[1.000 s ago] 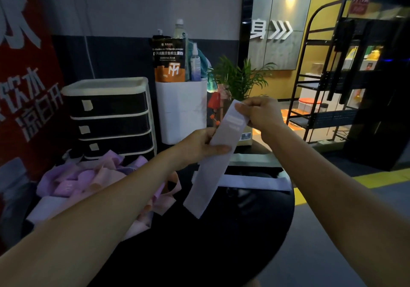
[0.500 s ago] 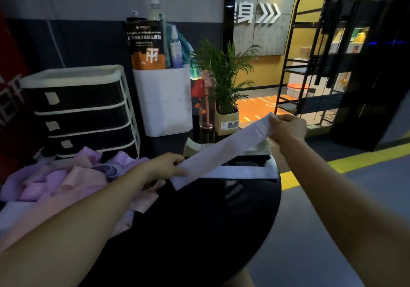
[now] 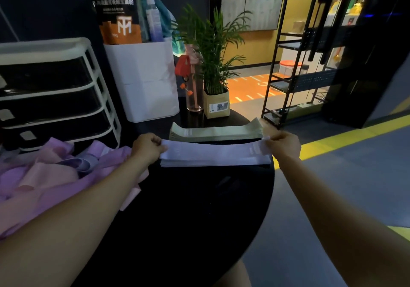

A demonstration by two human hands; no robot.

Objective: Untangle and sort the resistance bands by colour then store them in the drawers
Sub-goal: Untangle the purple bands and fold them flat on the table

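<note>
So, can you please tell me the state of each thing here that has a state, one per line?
left hand: pinches the left end of the pale band
right hand: pinches its right end
pale band: flat, stretched out over the pale stack
pale stack: neatly piled
green stack: neatly piled
pink and purple bands: tangled heap
drawers: all closed

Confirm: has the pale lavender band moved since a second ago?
Yes. The pale lavender band, then held up near the potted plant, has come down flat onto the lavender stack, in front of the green stack.
</note>
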